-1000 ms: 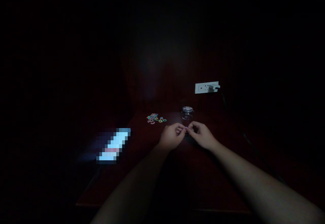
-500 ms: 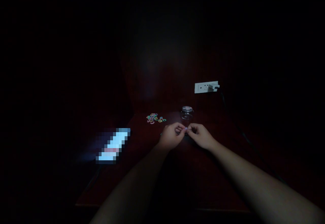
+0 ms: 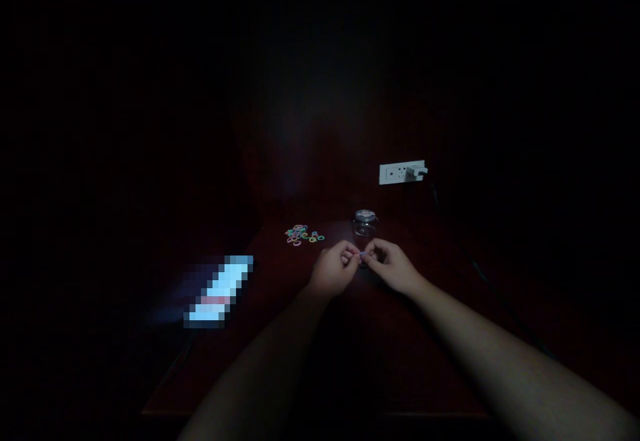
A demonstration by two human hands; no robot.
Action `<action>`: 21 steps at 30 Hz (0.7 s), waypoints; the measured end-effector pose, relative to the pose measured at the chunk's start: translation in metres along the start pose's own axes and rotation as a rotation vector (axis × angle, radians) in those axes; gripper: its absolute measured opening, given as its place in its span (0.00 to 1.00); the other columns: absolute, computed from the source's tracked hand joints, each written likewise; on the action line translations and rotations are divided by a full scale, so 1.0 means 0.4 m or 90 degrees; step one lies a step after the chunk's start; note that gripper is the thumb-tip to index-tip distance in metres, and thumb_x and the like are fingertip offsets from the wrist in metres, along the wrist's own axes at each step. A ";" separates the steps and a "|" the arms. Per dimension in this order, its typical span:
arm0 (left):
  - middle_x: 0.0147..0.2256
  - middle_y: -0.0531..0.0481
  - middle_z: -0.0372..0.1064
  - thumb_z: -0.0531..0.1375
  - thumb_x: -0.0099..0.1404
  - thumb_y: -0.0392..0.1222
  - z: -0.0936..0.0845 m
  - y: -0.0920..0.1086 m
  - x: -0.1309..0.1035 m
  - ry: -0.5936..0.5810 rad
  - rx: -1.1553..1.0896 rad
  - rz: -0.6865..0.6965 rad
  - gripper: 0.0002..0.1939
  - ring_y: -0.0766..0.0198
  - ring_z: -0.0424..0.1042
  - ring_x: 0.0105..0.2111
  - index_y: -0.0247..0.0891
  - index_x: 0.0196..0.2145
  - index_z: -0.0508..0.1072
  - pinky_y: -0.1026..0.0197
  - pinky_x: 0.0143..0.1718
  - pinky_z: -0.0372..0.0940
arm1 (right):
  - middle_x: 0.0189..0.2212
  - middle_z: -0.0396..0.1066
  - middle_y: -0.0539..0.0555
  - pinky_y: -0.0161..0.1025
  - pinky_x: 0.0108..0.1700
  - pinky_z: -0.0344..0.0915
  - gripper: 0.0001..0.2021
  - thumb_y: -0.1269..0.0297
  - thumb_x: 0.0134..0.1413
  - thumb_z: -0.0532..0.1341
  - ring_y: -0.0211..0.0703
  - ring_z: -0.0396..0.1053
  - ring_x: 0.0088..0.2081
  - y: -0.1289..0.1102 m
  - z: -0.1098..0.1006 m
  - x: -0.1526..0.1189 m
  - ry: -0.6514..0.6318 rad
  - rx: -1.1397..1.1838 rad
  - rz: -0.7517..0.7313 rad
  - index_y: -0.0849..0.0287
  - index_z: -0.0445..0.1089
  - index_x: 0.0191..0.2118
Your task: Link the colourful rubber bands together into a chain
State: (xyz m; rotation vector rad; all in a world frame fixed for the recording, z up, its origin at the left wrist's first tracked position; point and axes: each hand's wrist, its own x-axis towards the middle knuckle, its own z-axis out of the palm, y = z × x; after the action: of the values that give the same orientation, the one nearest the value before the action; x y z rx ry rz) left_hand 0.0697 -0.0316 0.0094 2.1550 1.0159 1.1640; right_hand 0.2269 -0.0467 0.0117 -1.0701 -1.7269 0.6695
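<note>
Between my two hands a small pale purple hair tie (image 3: 363, 253) is pinched and drawn out a little. My left hand (image 3: 334, 270) is closed, thumb and fingertips on the tie's left end. From the other side my right hand (image 3: 393, 267) grips its right end, also closed. Just behind the fingers stands a clear jar (image 3: 365, 225) with a lid on it. To the left of the jar lies a loose pile of coloured hair ties (image 3: 299, 233), pink, green, yellow and others. Dim light hides the finer detail of the fingers.
A glowing, pixelated phone-like screen (image 3: 220, 292) is at the left of the dark red table (image 3: 400, 367). On the wall behind is a white socket panel (image 3: 394, 173) with a plug in it. A dark cable (image 3: 484, 275) runs down the right side.
My fingertips have moved slightly apart, and more of the hair tie shows between them. The whole view has shifted a little; the pile and jar stay in place.
</note>
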 end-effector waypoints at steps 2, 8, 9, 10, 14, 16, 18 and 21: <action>0.27 0.51 0.69 0.54 0.59 0.39 -0.001 0.001 0.001 0.004 -0.003 0.001 0.07 0.71 0.68 0.26 0.35 0.33 0.68 0.70 0.28 0.62 | 0.20 0.62 0.49 0.31 0.23 0.52 0.08 0.62 0.47 0.58 0.33 0.55 0.21 0.002 0.000 0.000 0.000 0.006 0.002 0.61 0.62 0.26; 0.25 0.52 0.67 0.54 0.58 0.38 -0.005 0.003 0.003 0.031 0.011 -0.005 0.06 0.71 0.66 0.24 0.34 0.32 0.68 0.70 0.26 0.61 | 0.18 0.59 0.47 0.31 0.22 0.50 0.08 0.61 0.45 0.59 0.32 0.52 0.20 0.004 0.001 0.000 -0.015 0.028 0.010 0.61 0.61 0.26; 0.25 0.52 0.67 0.54 0.58 0.38 -0.006 0.004 0.003 0.032 0.010 -0.006 0.06 0.71 0.66 0.24 0.34 0.32 0.68 0.70 0.26 0.61 | 0.18 0.58 0.46 0.31 0.21 0.50 0.09 0.61 0.45 0.59 0.31 0.52 0.20 0.004 0.001 0.000 -0.018 0.032 0.011 0.61 0.61 0.26; 0.25 0.52 0.67 0.54 0.57 0.38 -0.006 0.006 0.003 0.033 0.009 -0.007 0.06 0.71 0.66 0.24 0.34 0.32 0.68 0.70 0.25 0.61 | 0.17 0.58 0.46 0.30 0.21 0.50 0.09 0.61 0.45 0.59 0.31 0.51 0.19 0.005 0.002 0.000 -0.021 0.036 0.013 0.60 0.61 0.26; 0.26 0.51 0.69 0.54 0.57 0.37 -0.010 0.011 0.003 0.027 0.012 0.001 0.07 0.71 0.66 0.24 0.34 0.33 0.70 0.70 0.25 0.61 | 0.16 0.54 0.44 0.30 0.20 0.48 0.10 0.59 0.45 0.59 0.30 0.49 0.18 0.006 0.005 0.000 -0.036 0.052 0.016 0.60 0.61 0.26; 0.27 0.51 0.70 0.54 0.57 0.35 -0.013 0.012 0.002 0.016 0.018 0.013 0.09 0.71 0.66 0.24 0.34 0.35 0.71 0.70 0.26 0.61 | 0.16 0.53 0.44 0.30 0.20 0.47 0.10 0.59 0.45 0.59 0.30 0.49 0.18 0.007 0.006 0.001 -0.037 0.054 0.016 0.60 0.60 0.27; 0.28 0.50 0.71 0.53 0.57 0.34 -0.015 0.013 0.002 0.004 0.024 0.023 0.10 0.71 0.67 0.25 0.34 0.35 0.71 0.70 0.26 0.61 | 0.16 0.54 0.44 0.30 0.21 0.47 0.10 0.60 0.45 0.59 0.30 0.49 0.19 0.006 0.006 0.001 -0.029 0.048 0.016 0.60 0.60 0.26; 0.28 0.50 0.71 0.53 0.57 0.35 -0.015 0.014 0.001 0.000 0.020 0.025 0.08 0.70 0.67 0.25 0.34 0.33 0.71 0.70 0.26 0.62 | 0.17 0.55 0.45 0.30 0.21 0.48 0.10 0.60 0.45 0.60 0.31 0.50 0.19 0.006 0.004 0.001 -0.015 0.037 0.016 0.60 0.60 0.26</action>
State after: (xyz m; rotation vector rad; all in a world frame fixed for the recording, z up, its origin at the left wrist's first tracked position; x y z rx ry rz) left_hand 0.0669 -0.0343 0.0168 2.2086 1.0038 1.1731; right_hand 0.2262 -0.0452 0.0093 -1.0491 -1.7057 0.7464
